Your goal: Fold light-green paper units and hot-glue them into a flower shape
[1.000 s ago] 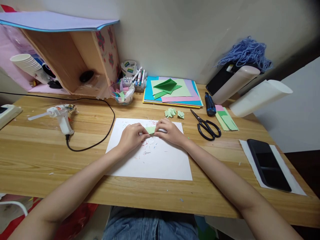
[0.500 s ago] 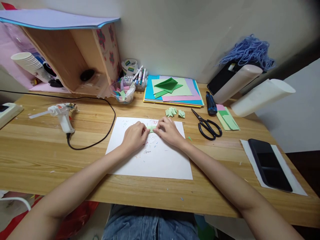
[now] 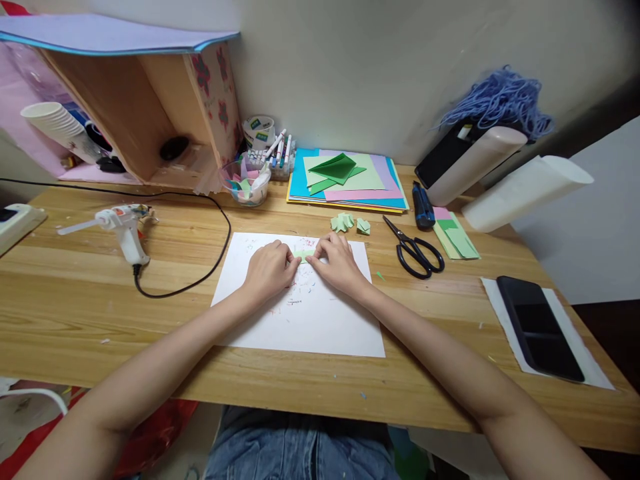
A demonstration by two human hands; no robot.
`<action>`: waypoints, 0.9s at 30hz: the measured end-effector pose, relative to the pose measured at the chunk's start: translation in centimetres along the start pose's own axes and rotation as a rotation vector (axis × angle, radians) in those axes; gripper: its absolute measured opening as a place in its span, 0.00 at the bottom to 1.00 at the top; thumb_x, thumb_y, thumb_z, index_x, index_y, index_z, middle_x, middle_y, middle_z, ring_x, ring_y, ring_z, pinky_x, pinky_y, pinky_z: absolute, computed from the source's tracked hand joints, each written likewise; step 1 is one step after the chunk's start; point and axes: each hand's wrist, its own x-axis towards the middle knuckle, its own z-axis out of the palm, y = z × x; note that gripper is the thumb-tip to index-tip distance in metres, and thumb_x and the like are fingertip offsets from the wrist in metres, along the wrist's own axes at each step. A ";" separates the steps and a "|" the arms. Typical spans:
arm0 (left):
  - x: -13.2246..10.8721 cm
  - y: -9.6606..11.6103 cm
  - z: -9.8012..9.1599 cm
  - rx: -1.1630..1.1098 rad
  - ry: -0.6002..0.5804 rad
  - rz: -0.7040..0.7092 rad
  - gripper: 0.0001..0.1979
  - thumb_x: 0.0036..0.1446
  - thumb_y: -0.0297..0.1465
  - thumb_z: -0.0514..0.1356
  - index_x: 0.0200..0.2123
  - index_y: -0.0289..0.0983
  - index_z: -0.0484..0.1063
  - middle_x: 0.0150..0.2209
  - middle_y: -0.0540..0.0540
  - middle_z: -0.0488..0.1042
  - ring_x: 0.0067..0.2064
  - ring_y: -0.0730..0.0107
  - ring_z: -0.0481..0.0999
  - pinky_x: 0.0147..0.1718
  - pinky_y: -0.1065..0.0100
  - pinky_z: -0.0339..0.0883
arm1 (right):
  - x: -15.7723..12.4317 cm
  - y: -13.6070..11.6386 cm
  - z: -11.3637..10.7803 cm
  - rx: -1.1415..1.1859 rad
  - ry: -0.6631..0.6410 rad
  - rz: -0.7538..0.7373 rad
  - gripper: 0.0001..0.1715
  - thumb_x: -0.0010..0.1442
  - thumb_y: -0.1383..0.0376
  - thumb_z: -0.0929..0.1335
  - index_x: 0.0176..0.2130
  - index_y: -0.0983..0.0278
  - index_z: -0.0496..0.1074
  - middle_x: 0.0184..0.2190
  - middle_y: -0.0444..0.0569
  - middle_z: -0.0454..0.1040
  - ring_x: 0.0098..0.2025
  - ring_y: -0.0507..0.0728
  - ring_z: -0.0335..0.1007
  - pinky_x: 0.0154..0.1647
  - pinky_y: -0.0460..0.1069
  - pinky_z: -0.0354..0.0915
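Both hands meet over a marked white sheet of paper [image 3: 310, 327] on the wooden table. Between them lies a small light-green piece of paper [image 3: 303, 255]. My left hand [image 3: 270, 270] pinches its left end, fingers curled in. At the right end, my right hand [image 3: 336, 261] grips it between thumb and fingertips. Parts of the green paper are hidden under the fingers. Just beyond the hands rest a crumpled-looking folded green paper piece [image 3: 342, 223] and a smaller folded green piece [image 3: 363, 227]. Black-handled scissors [image 3: 414, 250] lie to their right.
A glue gun [image 3: 125, 233] with its black cord [image 3: 220, 267] stands at left. Along the back are a tub of scraps [image 3: 247, 187], markers [image 3: 280, 150] and stacked coloured paper [image 3: 300, 180]. At right are a blue cutter [image 3: 423, 207], sticky notes [image 3: 457, 237] and a phone [image 3: 540, 327].
My hands stay in almost the same place, still pinching the light-green paper. The whole view has shifted very slightly; nothing else has visibly moved.
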 end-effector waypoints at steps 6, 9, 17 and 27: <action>0.2 -0.8 -0.1 -0.196 -0.005 -0.101 0.10 0.51 0.39 0.59 0.30 0.39 0.65 0.31 0.48 0.69 0.33 0.67 0.68 0.28 0.68 0.57 | 0.3 0.6 -0.7 0.068 -0.047 -0.229 0.04 0.57 0.65 0.65 0.35 0.59 0.70 0.38 0.49 0.66 0.45 0.59 0.58 0.47 0.55 0.57; 0.3 -1.2 -0.1 -0.261 -0.009 -0.093 0.08 0.50 0.38 0.59 0.30 0.39 0.66 0.31 0.50 0.69 0.33 0.68 0.68 0.28 0.69 0.57 | 0.5 1.1 -1.1 0.059 -0.171 -0.461 0.12 0.61 0.67 0.60 0.36 0.58 0.72 0.38 0.49 0.70 0.43 0.57 0.60 0.44 0.53 0.58; 0.3 -1.3 0.0 -0.310 -0.025 -0.040 0.05 0.50 0.31 0.59 0.33 0.40 0.68 0.32 0.49 0.69 0.35 0.68 0.68 0.32 0.68 0.59 | 0.9 1.6 -1.9 -0.125 -0.257 -0.576 0.14 0.60 0.69 0.59 0.31 0.60 0.71 0.36 0.49 0.72 0.39 0.56 0.64 0.37 0.51 0.59; -0.5 -0.5 -0.1 0.057 -0.031 0.356 0.11 0.59 0.28 0.51 0.42 0.39 0.71 0.39 0.43 0.69 0.37 0.64 0.68 0.33 0.65 0.58 | 0.5 2.0 -1.9 -0.025 -0.188 -0.512 0.10 0.55 0.72 0.60 0.34 0.61 0.68 0.37 0.50 0.72 0.40 0.57 0.66 0.40 0.51 0.62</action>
